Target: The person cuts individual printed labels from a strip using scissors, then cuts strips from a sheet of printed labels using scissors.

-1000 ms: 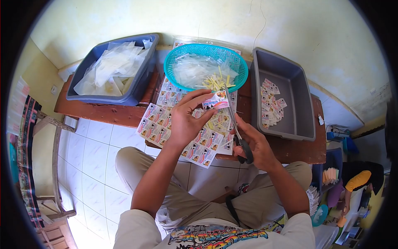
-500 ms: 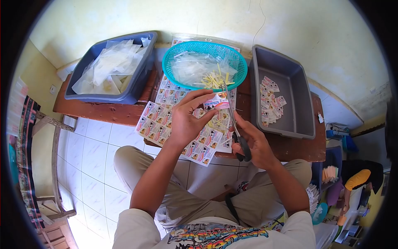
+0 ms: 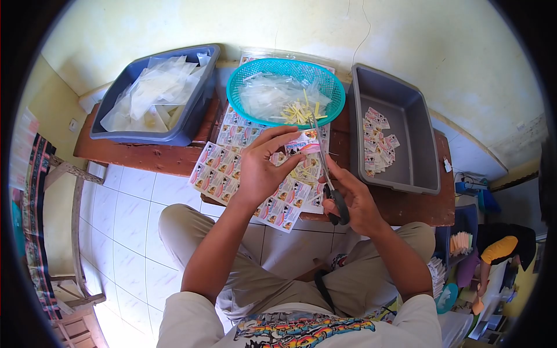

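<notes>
My left hand [image 3: 264, 165] pinches a small printed label [image 3: 304, 142] between thumb and fingers, just in front of the turquoise basket [image 3: 235, 104]. My right hand [image 3: 357, 203] is closed round the black handles of the scissors [image 3: 326, 174]. The scissors point away from me, with their blades along the label's right edge. Under my hands lie printed label sheets [image 3: 216, 174] and a few narrow strips. Clear plastic pieces [image 3: 267, 98] and yellowish strips [image 3: 299, 111] fill the basket.
A blue-grey tub [image 3: 194, 110] with translucent sheets stands at the left on the brown bench [image 3: 139, 158]. The grey tub [image 3: 409, 139] at the right holds cut labels [image 3: 378, 145]. At the far right, a person [image 3: 502, 249] bends over with one arm reaching down.
The scissors' handles have shifted slightly left, and the blades look closer together. My left hand has barely moved and still holds the label. The other person's hand has moved slightly.
</notes>
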Demonstrator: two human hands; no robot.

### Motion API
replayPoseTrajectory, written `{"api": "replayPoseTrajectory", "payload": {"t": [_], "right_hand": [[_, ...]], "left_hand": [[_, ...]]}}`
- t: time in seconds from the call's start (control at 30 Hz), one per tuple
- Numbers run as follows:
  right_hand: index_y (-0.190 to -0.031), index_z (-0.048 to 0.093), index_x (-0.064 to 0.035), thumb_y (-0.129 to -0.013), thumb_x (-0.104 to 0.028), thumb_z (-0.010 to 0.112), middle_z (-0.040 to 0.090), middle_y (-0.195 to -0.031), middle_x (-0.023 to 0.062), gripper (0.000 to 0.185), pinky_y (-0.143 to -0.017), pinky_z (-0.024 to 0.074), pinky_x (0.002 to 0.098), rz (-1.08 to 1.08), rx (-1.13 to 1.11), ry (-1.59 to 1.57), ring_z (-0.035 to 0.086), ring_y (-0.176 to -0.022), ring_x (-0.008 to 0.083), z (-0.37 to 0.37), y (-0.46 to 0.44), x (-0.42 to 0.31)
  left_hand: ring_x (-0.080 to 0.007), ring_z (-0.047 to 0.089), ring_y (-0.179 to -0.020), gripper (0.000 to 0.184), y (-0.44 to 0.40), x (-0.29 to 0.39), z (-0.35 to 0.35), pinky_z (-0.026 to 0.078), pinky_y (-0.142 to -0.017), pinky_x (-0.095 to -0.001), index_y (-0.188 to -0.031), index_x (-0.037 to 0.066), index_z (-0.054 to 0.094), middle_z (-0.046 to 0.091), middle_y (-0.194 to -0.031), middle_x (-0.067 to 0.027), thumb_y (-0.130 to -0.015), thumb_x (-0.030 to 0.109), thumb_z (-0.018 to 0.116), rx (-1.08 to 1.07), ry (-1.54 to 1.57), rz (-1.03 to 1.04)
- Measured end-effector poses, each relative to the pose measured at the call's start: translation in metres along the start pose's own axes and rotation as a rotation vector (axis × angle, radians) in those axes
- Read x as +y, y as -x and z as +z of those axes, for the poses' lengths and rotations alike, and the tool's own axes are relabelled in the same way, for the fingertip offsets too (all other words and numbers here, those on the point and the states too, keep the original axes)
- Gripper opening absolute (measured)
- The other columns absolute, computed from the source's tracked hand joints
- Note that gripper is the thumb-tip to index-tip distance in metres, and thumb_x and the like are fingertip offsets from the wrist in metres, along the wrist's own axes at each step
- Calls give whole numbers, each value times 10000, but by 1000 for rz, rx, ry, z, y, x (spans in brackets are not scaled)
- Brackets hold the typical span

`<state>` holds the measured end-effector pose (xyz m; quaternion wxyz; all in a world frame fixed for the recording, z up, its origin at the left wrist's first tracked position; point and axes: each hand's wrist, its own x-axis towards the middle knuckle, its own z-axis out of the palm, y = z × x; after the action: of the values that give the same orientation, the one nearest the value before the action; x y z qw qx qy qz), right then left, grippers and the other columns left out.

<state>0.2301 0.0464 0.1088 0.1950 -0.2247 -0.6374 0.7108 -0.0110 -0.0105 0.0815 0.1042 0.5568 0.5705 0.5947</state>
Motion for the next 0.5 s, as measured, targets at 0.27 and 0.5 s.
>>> {"api": "replayPoseTrajectory", "payload": {"t": [0.27,0.5], "right_hand": [[-1677,304,-121,-959,-3,763,512,-1311,71,861,-1010,614,330,0,2,-35,612,-1142,148,3,-1,-4],[-1673,306,-131,-959,14,750,493,-1315,74,853,-1005,645,378,-9,-6,-31,607,-1148,153,4,0,-4]], "left_hand": [[-275,741,-1136,435,0,1,0,601,-951,-377,-1188,57,785,751,-1260,-108,-770,49,904,-3,2,-11],[-273,739,-1140,437,0,3,-1,600,-951,-374,-1194,57,784,750,-1267,-103,-773,49,902,-9,-13,-12]]}}
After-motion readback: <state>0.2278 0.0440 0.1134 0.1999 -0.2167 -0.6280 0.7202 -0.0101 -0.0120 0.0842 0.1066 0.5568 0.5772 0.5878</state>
